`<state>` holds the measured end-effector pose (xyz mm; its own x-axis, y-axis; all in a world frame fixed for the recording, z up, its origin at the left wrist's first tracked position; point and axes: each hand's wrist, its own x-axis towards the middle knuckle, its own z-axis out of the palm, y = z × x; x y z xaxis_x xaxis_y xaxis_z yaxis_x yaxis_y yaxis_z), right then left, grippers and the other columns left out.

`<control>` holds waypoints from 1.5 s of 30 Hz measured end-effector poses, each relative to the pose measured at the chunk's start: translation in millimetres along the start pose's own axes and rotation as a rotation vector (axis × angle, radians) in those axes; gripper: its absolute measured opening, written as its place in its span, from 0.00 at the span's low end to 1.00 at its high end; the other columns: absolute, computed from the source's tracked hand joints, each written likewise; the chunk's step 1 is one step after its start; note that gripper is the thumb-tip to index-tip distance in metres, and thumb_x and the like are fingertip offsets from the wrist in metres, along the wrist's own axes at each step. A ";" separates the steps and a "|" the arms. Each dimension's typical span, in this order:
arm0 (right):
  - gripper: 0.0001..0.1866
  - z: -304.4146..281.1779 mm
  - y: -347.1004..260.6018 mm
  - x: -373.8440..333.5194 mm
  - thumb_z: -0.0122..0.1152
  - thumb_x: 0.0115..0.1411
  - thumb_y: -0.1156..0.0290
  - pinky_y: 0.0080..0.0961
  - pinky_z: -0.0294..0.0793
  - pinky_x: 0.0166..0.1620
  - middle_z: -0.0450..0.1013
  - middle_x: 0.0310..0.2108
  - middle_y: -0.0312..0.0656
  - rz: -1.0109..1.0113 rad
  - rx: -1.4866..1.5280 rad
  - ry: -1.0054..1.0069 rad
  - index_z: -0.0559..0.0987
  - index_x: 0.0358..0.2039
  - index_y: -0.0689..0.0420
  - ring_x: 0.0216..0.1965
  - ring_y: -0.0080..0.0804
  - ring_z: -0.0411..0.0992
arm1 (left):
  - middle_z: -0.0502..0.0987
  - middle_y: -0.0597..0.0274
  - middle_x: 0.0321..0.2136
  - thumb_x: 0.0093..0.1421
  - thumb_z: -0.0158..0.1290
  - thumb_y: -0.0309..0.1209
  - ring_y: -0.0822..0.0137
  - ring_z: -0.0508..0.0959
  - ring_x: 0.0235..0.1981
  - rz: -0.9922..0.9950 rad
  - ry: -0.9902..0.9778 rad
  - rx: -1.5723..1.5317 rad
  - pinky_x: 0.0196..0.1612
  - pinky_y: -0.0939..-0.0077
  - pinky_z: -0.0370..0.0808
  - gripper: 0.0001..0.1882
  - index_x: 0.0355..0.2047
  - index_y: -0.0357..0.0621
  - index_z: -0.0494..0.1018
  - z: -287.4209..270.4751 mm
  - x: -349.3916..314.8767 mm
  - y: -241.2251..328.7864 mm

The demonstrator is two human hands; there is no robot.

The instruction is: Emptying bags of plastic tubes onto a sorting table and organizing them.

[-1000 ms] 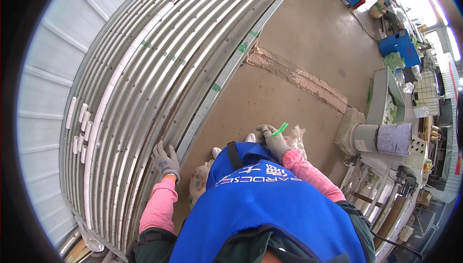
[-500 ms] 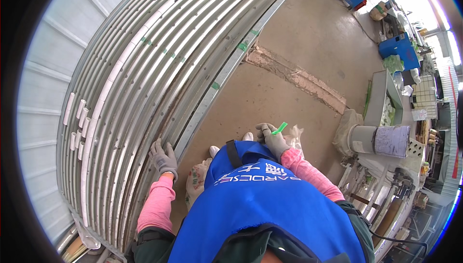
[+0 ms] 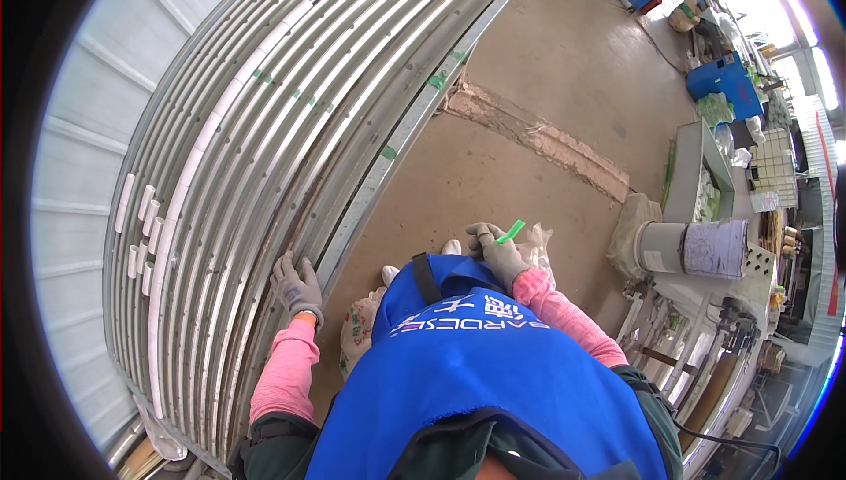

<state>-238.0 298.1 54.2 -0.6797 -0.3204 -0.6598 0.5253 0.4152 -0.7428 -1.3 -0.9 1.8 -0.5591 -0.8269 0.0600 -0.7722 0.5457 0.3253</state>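
Observation:
My left hand [image 3: 296,286], in a grey glove, lies with fingers apart on the near edge of a long rack of grooved metal rails [image 3: 264,154]. My right hand [image 3: 496,255], gloved alike, is closed in front of my blue apron [image 3: 493,374]. A short bright green strip [image 3: 510,232] sticks out of it. Just beyond the right wrist shows a crumpled clear plastic bag [image 3: 539,249]; whether this hand holds it too I cannot tell. Along one groove runs a row of white tube pieces [image 3: 198,150], and several loose white tubes [image 3: 145,238] lie at the rack's left.
Green tape pieces [image 3: 389,153] mark the rack's outer rail. A printed sack [image 3: 359,330] stands by my feet. To the right are a grey bucket [image 3: 661,247], a metal trough [image 3: 705,176] and machinery [image 3: 705,365]. Blue machines [image 3: 727,84] stand farther off. A rough strip [image 3: 546,141] crosses the floor.
The view has shifted slightly, so the rack and background sit a little differently in it. Both hands keep their places, and the green strip stays in my right hand.

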 end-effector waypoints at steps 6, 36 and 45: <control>0.16 1.0 -0.7 -4.6 0.42 0.67 0.64 0.18 0.72 0.31 0.71 0.25 0.35 -0.002 0.007 0.026 0.75 0.44 0.59 0.25 0.22 0.70 | 0.69 0.52 0.49 0.60 0.49 0.41 0.48 0.68 0.49 0.014 0.012 0.002 0.52 0.54 0.63 0.21 0.51 0.46 0.68 2.9 0.3 -2.7; 0.15 2.2 -1.1 -12.7 0.42 0.67 0.65 0.18 0.71 0.30 0.70 0.24 0.35 0.012 0.077 0.031 0.75 0.43 0.60 0.24 0.22 0.69 | 0.69 0.52 0.49 0.60 0.49 0.42 0.48 0.68 0.49 0.015 0.020 -0.013 0.52 0.55 0.63 0.21 0.50 0.46 0.68 4.5 -1.0 -5.6; 0.15 1.3 1.9 -14.4 0.42 0.66 0.66 0.19 0.71 0.30 0.70 0.25 0.35 0.004 0.048 0.030 0.75 0.43 0.60 0.24 0.22 0.69 | 0.69 0.51 0.50 0.60 0.48 0.42 0.48 0.68 0.49 0.021 0.015 -0.007 0.52 0.56 0.64 0.21 0.51 0.45 0.68 2.8 -0.4 -5.0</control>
<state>-226.6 302.4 62.2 -0.6921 -0.2924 -0.6599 0.5520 0.3747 -0.7449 1.9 -2.9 -2.6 -0.5708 -0.8171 0.0806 -0.7580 0.5622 0.3308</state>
